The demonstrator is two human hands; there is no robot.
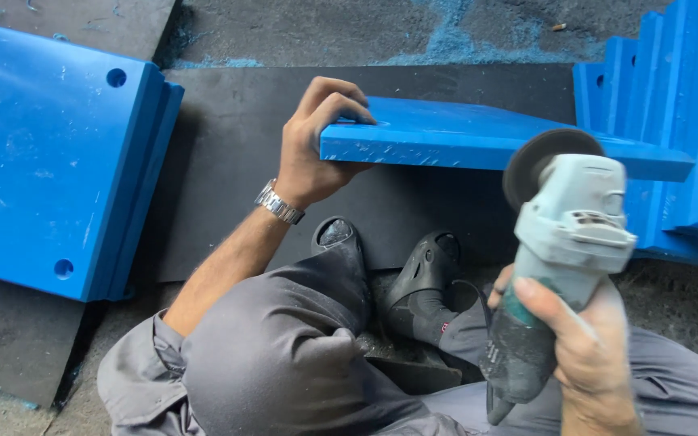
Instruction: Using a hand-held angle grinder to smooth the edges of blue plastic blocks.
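A: Head view, only view. Left hand (313,149) has its grip clamped on the near left corner of a blue plastic slab (478,137), fingers over the top face, thumb under. The slab is lifted at that end and tilted; its far right end rests against the stack of blue slabs (672,121) at the right edge of the floor.

B: Right hand?

A: Right hand (587,351) has its grip closed round the body of an angle grinder (563,242), held up in the air. The disc (539,161) sits just in front of the slab's near long edge; contact or a gap, cannot tell.

B: Risks, as judged?

A: Three. One: the slab is steadied by one hand at one corner only, so if the disc bites, the slab may kick or pivot on the stack. Two: the grinder is in one hand only, so a snag could wrench it toward the knees or the black sandals (389,262) directly below the slab. Three: the left fingers lie on the same edge the disc faces, and the hands are bare.

B: Surroundings?

A: Black mat (228,161) under the slab on the floor; another pile of blue slabs with holes (50,153) at the left edge; blue dust (462,40) on the concrete beyond.
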